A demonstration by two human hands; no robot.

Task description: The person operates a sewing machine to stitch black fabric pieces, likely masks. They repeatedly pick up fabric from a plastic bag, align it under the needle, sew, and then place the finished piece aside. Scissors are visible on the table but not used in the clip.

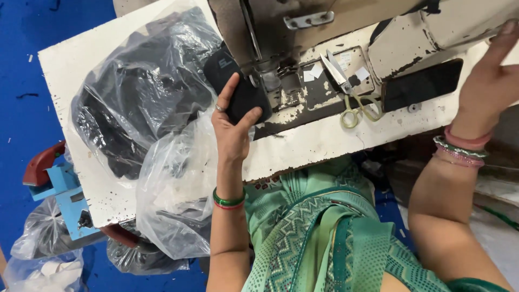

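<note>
Head view looks down on a worn white worktop point(324, 141) carrying an old sewing machine point(324, 27) with chipped paint. The left hand point(233, 127) holds a small black fabric piece point(240, 86) just left of the needle area, thumb on its near right edge and fingers curled up along its left edge, so the hand is partly closed around the piece rather than spread. The piece lies at the machine bed, its far end reaching under the presser foot region. It looks light, thin and soft, likely limp enough to sag if held by one corner; a grip along both side edges, as now, should keep it flat, and the cloth seems unlikely to slip.

The right hand point(489, 81) is raised at the far right against the machine's body, fingers extended and resting on the casing; it holds nothing that can be seen, though the fingertips run to the frame edge.

Yellow-handled scissors point(351, 94) lie on the machine bed, right of the needle, beside a dark flat phone point(421, 84). Left of the black piece, clear plastic bags point(140, 92) of dark cloth pile across the worktop and hang over its near edge.
</note>
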